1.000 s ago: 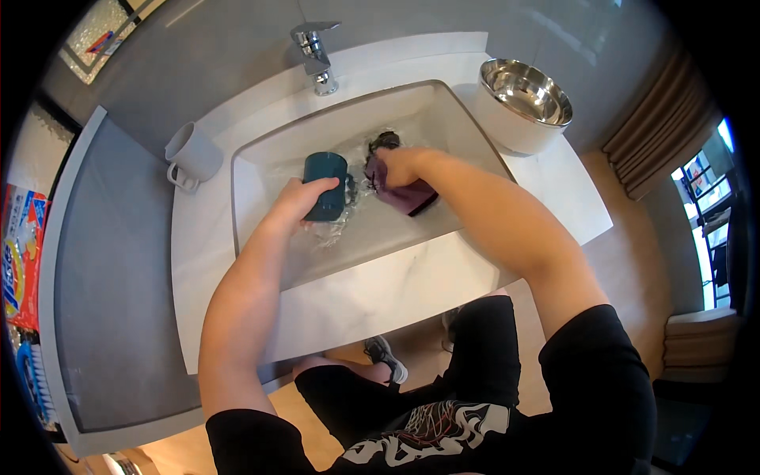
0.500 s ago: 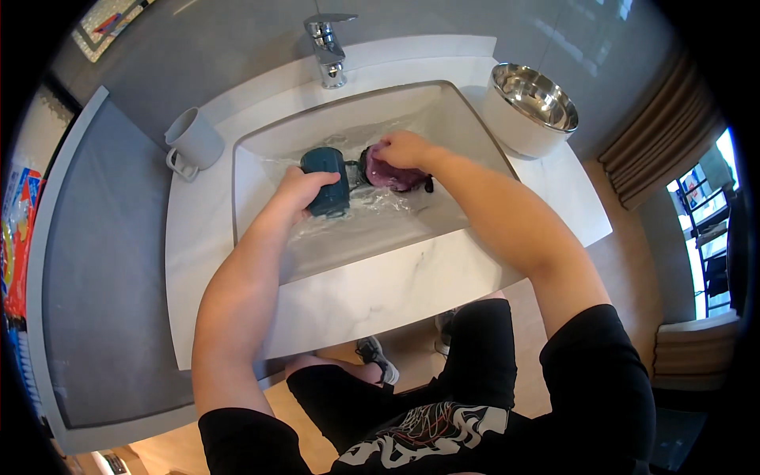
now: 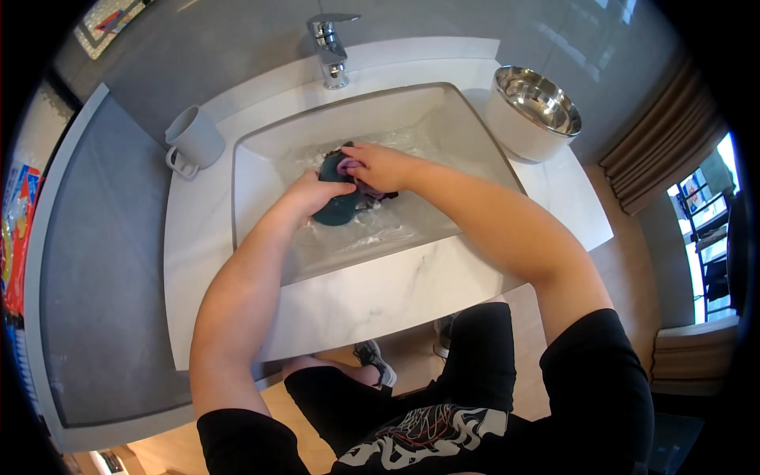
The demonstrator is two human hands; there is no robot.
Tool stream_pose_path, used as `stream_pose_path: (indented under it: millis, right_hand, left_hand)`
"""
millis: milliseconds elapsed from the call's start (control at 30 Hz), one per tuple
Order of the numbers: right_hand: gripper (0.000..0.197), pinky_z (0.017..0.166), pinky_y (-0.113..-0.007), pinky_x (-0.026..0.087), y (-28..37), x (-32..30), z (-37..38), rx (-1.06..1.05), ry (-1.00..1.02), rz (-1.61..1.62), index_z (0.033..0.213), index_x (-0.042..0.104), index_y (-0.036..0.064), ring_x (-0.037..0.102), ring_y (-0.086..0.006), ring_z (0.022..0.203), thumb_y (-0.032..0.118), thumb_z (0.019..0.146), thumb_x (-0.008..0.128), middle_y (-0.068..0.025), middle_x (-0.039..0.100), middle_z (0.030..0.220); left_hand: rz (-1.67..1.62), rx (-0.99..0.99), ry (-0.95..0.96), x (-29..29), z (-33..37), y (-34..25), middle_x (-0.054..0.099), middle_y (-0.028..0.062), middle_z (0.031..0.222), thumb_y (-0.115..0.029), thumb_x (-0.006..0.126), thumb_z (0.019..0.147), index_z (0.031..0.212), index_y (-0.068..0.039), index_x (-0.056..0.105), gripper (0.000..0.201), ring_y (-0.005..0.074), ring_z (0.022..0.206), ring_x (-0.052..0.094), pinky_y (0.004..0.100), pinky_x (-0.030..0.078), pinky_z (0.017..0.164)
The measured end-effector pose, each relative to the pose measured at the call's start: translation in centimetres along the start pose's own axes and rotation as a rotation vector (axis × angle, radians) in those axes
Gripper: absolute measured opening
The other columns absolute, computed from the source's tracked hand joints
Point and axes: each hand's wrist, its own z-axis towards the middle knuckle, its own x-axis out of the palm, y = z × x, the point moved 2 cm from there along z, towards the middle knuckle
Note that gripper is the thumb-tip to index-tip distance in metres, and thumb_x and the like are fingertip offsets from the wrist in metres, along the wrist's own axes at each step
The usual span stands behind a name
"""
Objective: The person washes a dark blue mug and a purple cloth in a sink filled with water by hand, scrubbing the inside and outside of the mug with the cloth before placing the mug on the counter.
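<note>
In the water of the sink (image 3: 427,119) is a dark teal container with rounded sides (image 3: 339,209). My left hand (image 3: 311,195) grips it from the left, with the thumb across its top. My right hand (image 3: 380,165) is closed on a wet purple cloth (image 3: 372,190) and presses it against the container's upper right part. Dark bits show at the cloth's edge, but I cannot make out what they are. My fingertips are partly hidden by the cloth and the container.
A chrome faucet (image 3: 328,51) rises behind the basin. On the left of the white counter (image 3: 372,297) stands a grey mug (image 3: 195,138). A white bowl with a shiny metal inside (image 3: 522,123) sits at the right. A grey panel (image 3: 119,269) flanks the counter's left.
My right hand has moved left with the purple cloth, from beside the container onto it. The container has tilted and shifted slightly right and nearer in my left hand.
</note>
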Motion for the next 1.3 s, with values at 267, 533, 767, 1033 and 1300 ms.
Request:
stream_pose_path:
  millis: [267,533,767,1033,1300]
  right_hand:
    - [0.024,0.078,-0.036,0.047,-1.5,-0.4,-0.2,0.337,0.258,0.272,0.107,0.059,0.0066,0.062,-0.025,0.087,0.026,0.096,0.05,-0.0103,0.067,0.094]
    - [0.025,0.067,-0.026,0.041,0.9,-1.4,-0.4,0.372,-0.076,0.909,0.109,0.061,0.0072,0.047,-0.0099,0.073,0.027,0.098,0.051,0.0021,0.054,0.079]
    - [0.042,0.104,-0.037,0.035,4.1,-0.1,0.2,-0.092,-0.139,0.406,0.136,0.049,0.008,0.047,-0.0284,0.125,0.026,0.098,0.051,-0.0199,0.051,0.132]
    - [0.044,0.112,-0.04,0.028,3.8,-2.1,-0.5,-0.161,0.022,0.187,0.136,0.048,0.0045,0.032,-0.0324,0.139,0.022,0.096,0.054,-0.0225,0.04,0.144]
    - [0.029,0.066,-0.02,0.037,-1.3,-1.7,-0.3,0.254,-0.106,0.713,0.11,0.064,0.0079,0.049,-0.0034,0.079,0.032,0.096,0.056,0.007,0.058,0.088]
  left_hand:
    - [-0.327,-0.332,0.093,-0.3,-2.1,-2.0,0.066,0.0108,0.097,-0.063,0.06,0.08,0.109,-0.006,0.059,0.064,0.0198,0.082,0.065,0.0369,0.048,0.066]
    - [-0.45,-0.199,-0.126,-0.5,0.6,-0.4,0.067,0.0082,0.094,-0.06,0.053,0.085,0.11,-0.011,0.062,0.056,0.0212,0.082,0.065,0.0356,0.052,0.068]
    - [-0.746,0.044,-0.019,-2.5,3.0,2.4,0.067,0.0116,0.102,-0.05,0.049,0.094,0.115,-0.009,0.059,0.047,0.0259,0.086,0.068,0.0411,0.057,0.077]
    - [-0.921,-0.017,0.073,-0.7,1.0,-1.7,0.066,0.0121,0.096,-0.043,0.037,0.091,0.107,-0.01,0.062,0.044,0.0272,0.09,0.066,0.0417,0.052,0.083]
    - [-0.535,-0.136,-0.189,-0.5,1.2,-1.0,0.064,0.0107,0.094,-0.038,0.067,0.075,0.105,-0.013,0.061,0.04,0.0261,0.087,0.062,0.0425,0.05,0.066]
